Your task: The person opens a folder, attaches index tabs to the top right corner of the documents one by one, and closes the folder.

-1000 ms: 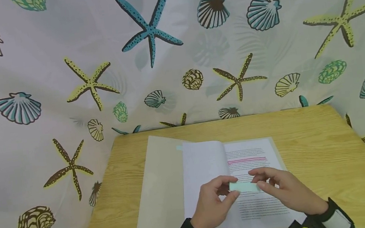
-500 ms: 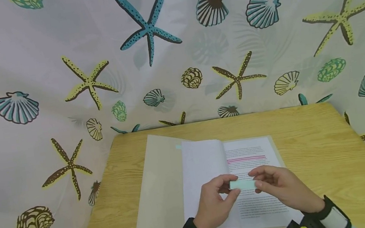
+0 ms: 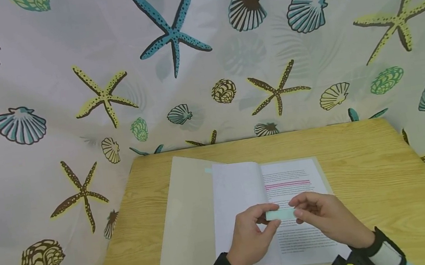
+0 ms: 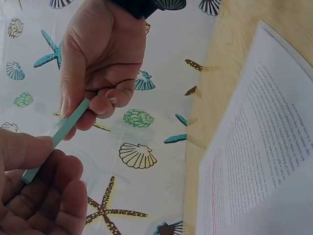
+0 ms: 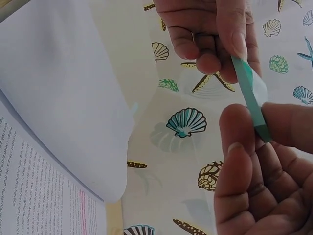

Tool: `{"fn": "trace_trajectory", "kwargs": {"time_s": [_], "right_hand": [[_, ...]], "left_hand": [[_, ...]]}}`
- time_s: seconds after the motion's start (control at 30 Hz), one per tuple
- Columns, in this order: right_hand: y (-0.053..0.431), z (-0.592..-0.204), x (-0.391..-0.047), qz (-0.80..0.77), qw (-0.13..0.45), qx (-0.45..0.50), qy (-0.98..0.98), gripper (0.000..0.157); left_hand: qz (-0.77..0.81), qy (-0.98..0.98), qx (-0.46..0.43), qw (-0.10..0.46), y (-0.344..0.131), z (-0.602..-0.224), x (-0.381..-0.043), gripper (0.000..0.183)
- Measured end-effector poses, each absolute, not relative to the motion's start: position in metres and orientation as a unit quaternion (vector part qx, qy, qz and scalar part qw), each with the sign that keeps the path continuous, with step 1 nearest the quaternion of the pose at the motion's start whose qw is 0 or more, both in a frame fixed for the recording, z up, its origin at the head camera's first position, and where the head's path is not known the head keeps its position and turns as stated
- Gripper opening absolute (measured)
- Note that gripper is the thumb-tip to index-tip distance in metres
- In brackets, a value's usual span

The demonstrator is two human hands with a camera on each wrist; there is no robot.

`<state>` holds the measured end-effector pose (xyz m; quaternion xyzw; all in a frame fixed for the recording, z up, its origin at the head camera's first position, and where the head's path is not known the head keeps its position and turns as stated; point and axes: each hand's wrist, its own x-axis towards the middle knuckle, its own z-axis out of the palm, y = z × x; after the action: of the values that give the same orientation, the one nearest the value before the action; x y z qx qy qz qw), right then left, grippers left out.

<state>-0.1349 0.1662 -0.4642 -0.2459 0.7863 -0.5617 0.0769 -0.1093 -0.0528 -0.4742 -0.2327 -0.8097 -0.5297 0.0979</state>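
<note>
Between both hands is a thin pad of pale green sticky notes point(image 3: 280, 214), held over the printed page. My left hand point(image 3: 251, 236) pinches its left end between thumb and fingers. At the right end, my right hand point(image 3: 332, 219) grips the pad with thumb and fingertips. In the right wrist view the pad point(image 5: 250, 95) is seen edge-on, and a pale top sheet point(image 5: 259, 89) bends up from it beside the right thumb point(image 5: 288, 122). The left wrist view also has the pad point(image 4: 58, 132) edge-on, with fingers at both ends.
An open booklet point(image 3: 239, 191) lies on the wooden table point(image 3: 369, 175), its beige cover point(image 3: 187, 215) spread to the left. The right-hand page point(image 3: 305, 238) carries printed text with pink highlighted lines point(image 3: 287, 184). A pale blue-green tab point(image 3: 208, 170) shows on the cover. Behind hangs a shell-and-starfish cloth point(image 3: 204, 63).
The right fingers have closed in slightly around the pad's right end, and the pad has shifted a little left and up. The booklet stays in place.
</note>
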Motion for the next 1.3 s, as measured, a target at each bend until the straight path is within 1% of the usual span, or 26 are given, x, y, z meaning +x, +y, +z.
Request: {"fn": "trace_trajectory", "kwargs": {"time_s": [0.1,0.27,0.43,0.6,0.83,0.97,1.07,1.23,1.3], "right_hand": [[0.1651,-0.4629,-0.1342,-0.56,0.072,-0.236,0.791,0.016],[0.1621,-0.4619,-0.1335,-0.547,0.04,-0.224,0.806,0.015],[0.1588,-0.462,-0.1316,-0.54,0.021,-0.225,0.811,0.014],[0.1576,-0.4633,-0.1306,-0.545,0.021,-0.232,0.806,0.014],[0.1584,-0.462,-0.13,-0.566,0.033,-0.225,0.793,0.016],[0.159,-0.463,-0.1305,-0.568,0.023,-0.223,0.792,0.016],[0.1587,-0.4633,-0.1307,-0.569,0.018,-0.218,0.792,0.016],[0.1572,-0.4641,-0.131,-0.551,0.018,-0.216,0.806,0.02],[0.1563,-0.4653,-0.1314,-0.531,0.0,-0.226,0.817,0.018]], "left_hand": [[-0.528,-0.81,-0.235,0.097,-0.0522,-0.4741,-0.1091,0.022],[-0.528,-0.809,-0.239,0.096,-0.0497,-0.4741,-0.1081,0.026],[-0.509,-0.818,-0.24,0.117,-0.0465,-0.4725,-0.1079,0.032],[-0.489,-0.822,-0.25,0.147,-0.0447,-0.4712,-0.1079,0.025],[-0.501,-0.817,-0.237,0.158,-0.044,-0.4741,-0.1075,0.02],[-0.509,-0.811,-0.232,0.172,-0.0441,-0.4758,-0.109,0.014],[-0.526,-0.803,-0.223,0.172,-0.0438,-0.4768,-0.1098,0.01],[-0.52,-0.799,-0.235,0.19,-0.0433,-0.478,-0.1112,0.005],[-0.5,-0.802,-0.254,0.208,-0.0433,-0.4786,-0.1115,0.009]]}}
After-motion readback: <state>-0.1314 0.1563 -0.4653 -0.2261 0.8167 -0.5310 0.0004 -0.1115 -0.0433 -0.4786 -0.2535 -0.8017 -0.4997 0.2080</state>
